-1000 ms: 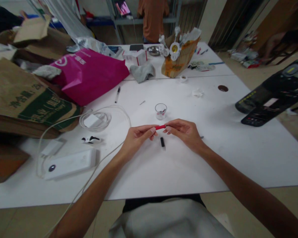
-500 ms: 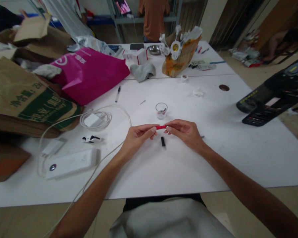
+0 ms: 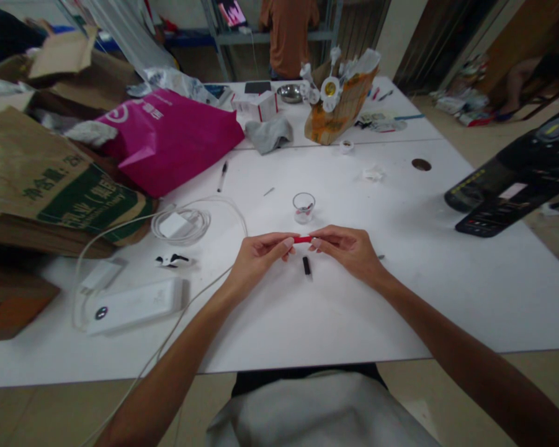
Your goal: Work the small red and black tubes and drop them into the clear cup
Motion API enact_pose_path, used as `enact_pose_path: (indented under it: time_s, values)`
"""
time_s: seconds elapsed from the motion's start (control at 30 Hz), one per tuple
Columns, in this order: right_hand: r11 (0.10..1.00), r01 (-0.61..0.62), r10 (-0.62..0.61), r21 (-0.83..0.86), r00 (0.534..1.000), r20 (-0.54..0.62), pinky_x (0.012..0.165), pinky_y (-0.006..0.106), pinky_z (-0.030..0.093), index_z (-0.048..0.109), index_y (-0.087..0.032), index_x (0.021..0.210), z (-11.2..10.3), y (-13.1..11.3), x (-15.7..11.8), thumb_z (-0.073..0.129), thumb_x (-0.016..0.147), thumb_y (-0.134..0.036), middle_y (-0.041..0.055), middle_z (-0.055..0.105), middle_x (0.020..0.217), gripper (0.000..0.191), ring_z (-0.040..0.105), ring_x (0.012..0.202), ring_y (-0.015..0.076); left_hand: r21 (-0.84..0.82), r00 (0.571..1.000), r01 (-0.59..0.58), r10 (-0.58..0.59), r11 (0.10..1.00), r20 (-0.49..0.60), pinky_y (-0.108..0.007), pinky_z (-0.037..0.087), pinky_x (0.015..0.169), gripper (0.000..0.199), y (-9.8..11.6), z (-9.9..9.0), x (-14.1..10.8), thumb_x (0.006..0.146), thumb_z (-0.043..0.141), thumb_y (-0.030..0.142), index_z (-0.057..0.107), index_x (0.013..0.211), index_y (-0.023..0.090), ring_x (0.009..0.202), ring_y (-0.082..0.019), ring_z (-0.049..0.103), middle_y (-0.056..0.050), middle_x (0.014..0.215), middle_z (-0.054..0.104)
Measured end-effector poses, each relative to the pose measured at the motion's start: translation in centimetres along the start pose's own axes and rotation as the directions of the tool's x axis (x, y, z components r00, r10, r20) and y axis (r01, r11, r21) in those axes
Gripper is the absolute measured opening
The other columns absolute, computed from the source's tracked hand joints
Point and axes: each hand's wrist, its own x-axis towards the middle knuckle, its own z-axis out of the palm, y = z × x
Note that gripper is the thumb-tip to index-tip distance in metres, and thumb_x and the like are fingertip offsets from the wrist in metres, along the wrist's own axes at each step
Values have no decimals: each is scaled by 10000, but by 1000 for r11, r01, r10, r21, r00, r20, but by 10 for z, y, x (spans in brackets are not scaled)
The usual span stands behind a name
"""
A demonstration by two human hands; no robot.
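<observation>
A slim red stick-like piece (image 3: 302, 239) is held level between my two hands, above the white table. My left hand (image 3: 262, 253) pinches its left end between thumb and fingers. At the other end, my right hand (image 3: 347, 247) has its thumb and fingertips closed on the piece. Both ends are covered by fingertips, so its exact kind is hidden. Just below the hands lies a small black cylinder (image 3: 306, 266), perhaps a cap. Right behind them stands a small clear cup (image 3: 304, 208) with a few little reddish and dark bits inside.
To the left are a white power bank (image 3: 134, 305), a coiled cable with a charger (image 3: 175, 225) and a magenta bag (image 3: 177, 139). A pen (image 3: 222, 176) lies farther back. A dark bottle (image 3: 484, 180) and a phone (image 3: 502, 208) stand at right. Someone in a brown shirt (image 3: 288, 37) is beyond.
Almost nothing differs. Both hands keep the same pinch on the red piece, and the whole view has shifted only very slightly.
</observation>
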Motion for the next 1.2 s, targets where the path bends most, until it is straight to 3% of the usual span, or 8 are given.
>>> enact_pose_path:
  time_s: [0.43, 0.67, 0.83, 1.0, 1.13, 1.2]
  values:
    - [999, 19, -18, -28, 999, 27, 919, 408, 715, 904, -254, 1091, 1, -1, -1, 914, 908, -513, 73, 857, 1108, 317, 821, 961, 229, -21, 1000, 7, -7, 1000, 2, -286, 534, 812, 354, 3, 0, 0, 967, 855, 453, 908, 1183, 177, 814, -158, 643, -77, 897, 804]
    - [999, -7, 9, -52, 999, 42, 845, 385, 702, 887, -235, 1057, 2, -4, -2, 872, 932, -577, 59, 839, 965, 364, 797, 849, 210, -11, 1000, -10, 10, 1000, 0, -300, 552, 817, 375, 3, 0, -1, 965, 856, 464, 903, 1199, 174, 820, -166, 658, -88, 928, 814]
    - [992, 16, -10, -125, 999, 45, 744, 327, 653, 833, -216, 868, 2, -9, -2, 790, 986, -630, 40, 783, 792, 432, 739, 736, 181, -21, 1000, -15, 15, 1000, 23, -291, 548, 813, 389, 2, 0, -2, 969, 859, 454, 890, 1250, 188, 833, -162, 668, -91, 967, 821]
    - [981, 35, -24, -191, 998, 61, 720, 309, 609, 763, -207, 733, 2, -11, -2, 681, 1056, -647, 43, 750, 742, 552, 711, 705, 165, -29, 999, -22, 23, 999, 37, -287, 556, 820, 387, 2, 0, -2, 973, 859, 437, 882, 1277, 198, 862, -166, 685, -97, 1010, 833]
    - [995, -4, 8, -96, 999, 38, 734, 332, 647, 828, -209, 1020, 4, -10, -2, 787, 984, -641, 40, 778, 846, 435, 739, 735, 174, -39, 1000, -3, 3, 999, 1, -298, 581, 825, 385, 3, 0, -2, 957, 874, 439, 890, 1251, 191, 859, -174, 699, -104, 1014, 840]
    - [999, -14, 15, -39, 1000, 17, 743, 343, 664, 802, -220, 1187, 5, -8, -3, 877, 919, -601, 36, 785, 927, 471, 753, 749, 172, -38, 1000, -2, 2, 999, -5, -307, 593, 834, 390, 2, 0, -1, 955, 874, 446, 890, 1250, 190, 857, -177, 706, -107, 1016, 843]
